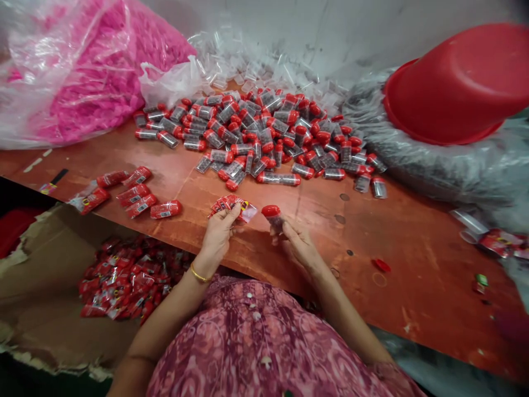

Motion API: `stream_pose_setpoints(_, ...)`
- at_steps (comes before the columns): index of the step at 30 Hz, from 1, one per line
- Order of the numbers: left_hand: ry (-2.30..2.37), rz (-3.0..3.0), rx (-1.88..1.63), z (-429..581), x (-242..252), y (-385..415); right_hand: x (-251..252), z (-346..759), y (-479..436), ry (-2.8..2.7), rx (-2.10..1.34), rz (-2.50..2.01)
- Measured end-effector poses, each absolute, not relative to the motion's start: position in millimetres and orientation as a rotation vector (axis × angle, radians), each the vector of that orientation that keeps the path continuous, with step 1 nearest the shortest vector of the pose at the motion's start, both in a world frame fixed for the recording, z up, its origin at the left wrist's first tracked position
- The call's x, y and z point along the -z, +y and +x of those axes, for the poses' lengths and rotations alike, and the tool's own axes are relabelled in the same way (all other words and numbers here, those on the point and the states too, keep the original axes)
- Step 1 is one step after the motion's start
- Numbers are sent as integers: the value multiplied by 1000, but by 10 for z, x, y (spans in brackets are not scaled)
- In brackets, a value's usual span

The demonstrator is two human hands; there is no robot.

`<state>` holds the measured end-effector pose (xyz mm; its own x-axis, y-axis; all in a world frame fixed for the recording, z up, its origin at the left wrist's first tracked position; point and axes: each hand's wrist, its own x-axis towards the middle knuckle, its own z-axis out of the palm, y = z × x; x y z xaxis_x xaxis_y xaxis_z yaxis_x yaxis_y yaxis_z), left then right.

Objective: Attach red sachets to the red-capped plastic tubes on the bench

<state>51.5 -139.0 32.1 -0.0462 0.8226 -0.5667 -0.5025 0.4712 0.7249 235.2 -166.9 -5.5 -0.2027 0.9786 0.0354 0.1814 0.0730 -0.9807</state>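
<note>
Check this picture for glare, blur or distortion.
Head view: white glare streaks the clear bag of pink pieces; head view: printing on the red packets in the left hand looks soft; head view: the red tub seems stretched, probably by the lens.

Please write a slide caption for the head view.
The left hand holds printed red wrappers, the right hand a red-capped tube, before a heap of similar tubes.

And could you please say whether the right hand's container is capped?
Capped: the container has a red cap over its upper end.
</note>
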Motion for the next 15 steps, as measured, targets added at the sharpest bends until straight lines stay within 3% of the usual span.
stream_pose_setpoints(7,1180,336,-1040,488,-323,-1430,-165,2424,-1687,-2134,-492,-995)
stream_pose_setpoints(15,1219,376,-1050,485,-336,-1436,-154,2411,-1652,-2167,-282,-1071)
